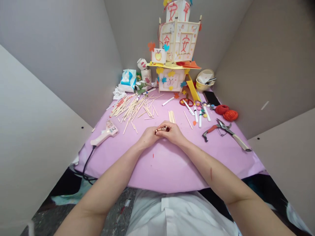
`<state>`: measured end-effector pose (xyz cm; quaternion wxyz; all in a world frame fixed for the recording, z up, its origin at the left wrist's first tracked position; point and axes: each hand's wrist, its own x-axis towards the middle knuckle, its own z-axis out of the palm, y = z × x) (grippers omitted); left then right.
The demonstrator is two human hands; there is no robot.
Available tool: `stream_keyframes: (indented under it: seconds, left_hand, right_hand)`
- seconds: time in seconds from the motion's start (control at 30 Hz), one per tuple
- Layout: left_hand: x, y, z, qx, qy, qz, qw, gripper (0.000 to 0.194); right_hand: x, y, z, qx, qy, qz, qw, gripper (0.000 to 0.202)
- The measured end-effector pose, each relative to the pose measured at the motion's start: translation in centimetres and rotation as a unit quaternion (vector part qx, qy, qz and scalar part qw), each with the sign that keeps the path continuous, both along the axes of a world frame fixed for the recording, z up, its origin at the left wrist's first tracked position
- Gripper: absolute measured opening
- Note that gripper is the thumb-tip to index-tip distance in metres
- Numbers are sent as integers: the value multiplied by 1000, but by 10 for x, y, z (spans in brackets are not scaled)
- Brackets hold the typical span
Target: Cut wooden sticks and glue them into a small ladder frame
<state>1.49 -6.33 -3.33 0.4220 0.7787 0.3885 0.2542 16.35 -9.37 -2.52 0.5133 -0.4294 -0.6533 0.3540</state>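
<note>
My left hand [150, 136] and my right hand [173, 132] meet over the middle of the pink-covered table [167, 170], both with curled fingers. Between them shows a row of pale wooden sticks [161, 129], their ends side by side, and both hands close around these. Just beyond my right hand's knuckles, more pale sticks [172, 116] lie parallel; whether they are the same bundle I cannot tell. My fingers hide most of the held sticks' length.
Loose sticks [133, 106] are piled at the back left, above a glue gun [105, 132] with a black cord. A decorated paper-and-stick tower [176, 49] stands at the back. To the right are markers [199, 118], red yarn [230, 114], pruning shears [227, 131] and red-handled scissors [186, 102].
</note>
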Motion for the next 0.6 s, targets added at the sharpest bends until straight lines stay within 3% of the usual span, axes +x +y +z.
stream_keyframes:
  seconds: [0.23, 0.6]
  left_hand:
    - [1, 2, 1, -9, 5, -5, 1000, 24]
    - [3, 0, 3, 47, -14, -18, 999, 19]
  right_hand:
    - [-2, 1, 1, -39, -3, -9, 999, 8]
    - [3, 0, 4, -15, -29, -7, 999, 4]
